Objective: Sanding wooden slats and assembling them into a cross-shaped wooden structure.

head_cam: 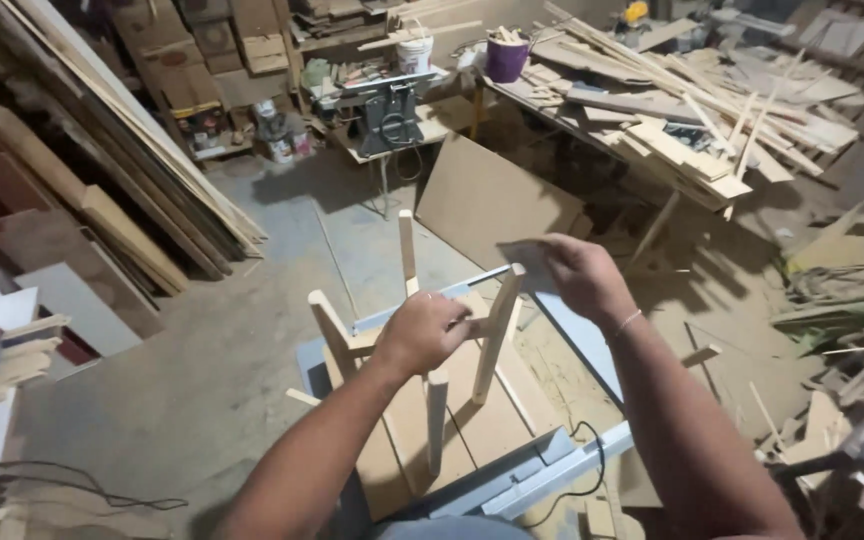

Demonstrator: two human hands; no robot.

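While one upturned wooden stool frame (422, 340) rests on the workbench (552, 465), four legs point upward. Left hand (424, 330) is clenched around a crossbar; right hand (577, 275) pinches one sheet of sandpaper (522, 255) against a leg top.

A purple plastic bucket (505, 58) is set on a long wooden bench (592, 125) piled with thin wood strips (712, 95). Long flat boards (122, 140) are leaned against the wall.
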